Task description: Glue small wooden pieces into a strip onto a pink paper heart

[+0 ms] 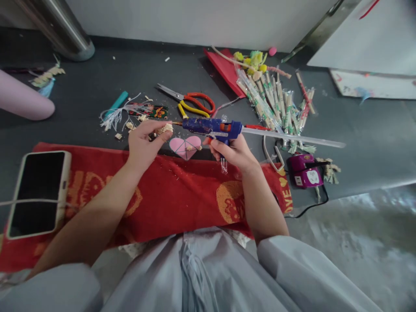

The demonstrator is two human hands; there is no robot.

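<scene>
My right hand (232, 151) grips a blue hot glue gun (203, 125) by its handle, fingers at the orange trigger. A long clear glue stick (299, 138) sticks out of its back end. The nozzle points left and reaches the small cream-coloured, rough-textured piece (167, 128) pinched in my left hand (146, 141). What kind of piece it is, I cannot make out. Just below the gun lies a pink heart (186, 147) with dark lines across it and cream bits on top. Scissors (186, 97) and yellow-handled pliers (195, 110) rest behind the gun.
A red patterned cloth (182, 190) covers the table's front edge, with a phone (39, 193) on its left. Wrapped sticks (276, 99) lie in a pile at the back right. A purple plug block (305, 171) with a black cord sits at right. White threads (118, 116) lie left.
</scene>
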